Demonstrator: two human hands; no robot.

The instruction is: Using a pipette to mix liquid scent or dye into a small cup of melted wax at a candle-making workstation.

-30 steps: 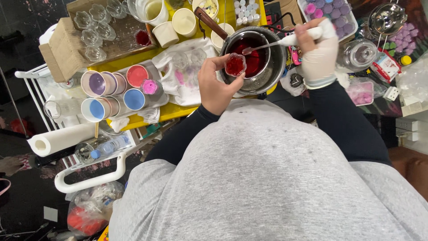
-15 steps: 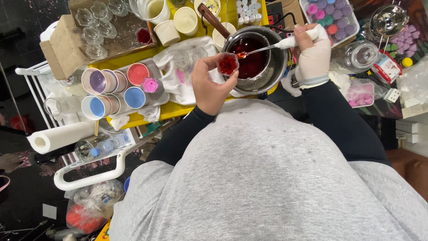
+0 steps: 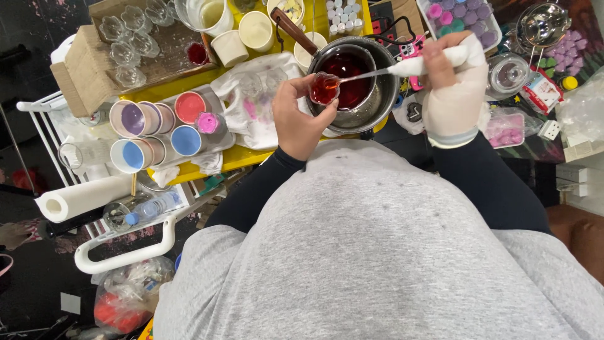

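Over the metal pot (image 3: 371, 101) of dark red liquid, the left hand (image 3: 299, 119) pinches a small glass cup (image 3: 323, 89) of red liquid at the rim. Beside it, the bandaged right hand (image 3: 450, 75) grips a white-handled spoon (image 3: 377, 72), its tip touching the cup.

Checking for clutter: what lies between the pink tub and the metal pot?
In the head view, a stained white cloth lies between the pink tub and the metal pot.

spoon (image 3: 368, 74) tip now over small glass (image 3: 324, 88) | previously over pot (image 3: 355, 82)
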